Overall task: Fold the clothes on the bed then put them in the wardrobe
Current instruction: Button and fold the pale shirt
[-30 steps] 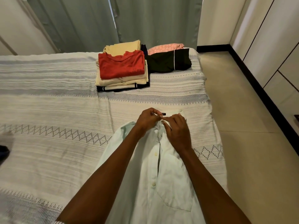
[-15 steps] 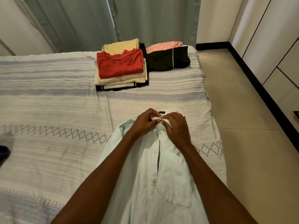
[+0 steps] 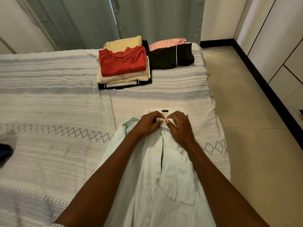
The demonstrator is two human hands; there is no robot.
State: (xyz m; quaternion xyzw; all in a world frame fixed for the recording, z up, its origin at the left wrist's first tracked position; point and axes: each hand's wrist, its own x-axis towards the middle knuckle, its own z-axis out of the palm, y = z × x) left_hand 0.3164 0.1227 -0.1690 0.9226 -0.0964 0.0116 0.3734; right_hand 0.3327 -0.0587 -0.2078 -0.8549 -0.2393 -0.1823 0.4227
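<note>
A pale mint button-up shirt (image 3: 165, 182) lies face up on the bed (image 3: 54, 112), collar toward the far side, chest pocket on the right. My left hand (image 3: 146, 125) and my right hand (image 3: 180, 126) meet at the collar, each pinching the shirt's placket at the top button. At the far side of the bed sits a folded pile with a red top (image 3: 122, 63) uppermost over cream and dark pieces. Beside it lie folded black shorts (image 3: 172, 57) and a pink garment (image 3: 167, 43).
The bed's right edge runs beside a tiled floor (image 3: 246, 128). White wardrobe doors (image 3: 282, 40) line the right wall above a dark skirting. Grey-green curtains (image 3: 147, 15) hang behind the bed. A dark item (image 3: 5, 152) shows at the left edge.
Both hands have stayed at the collar, fingers shifting slightly together over the top button. The view has drifted a little; the shirt has not moved.
</note>
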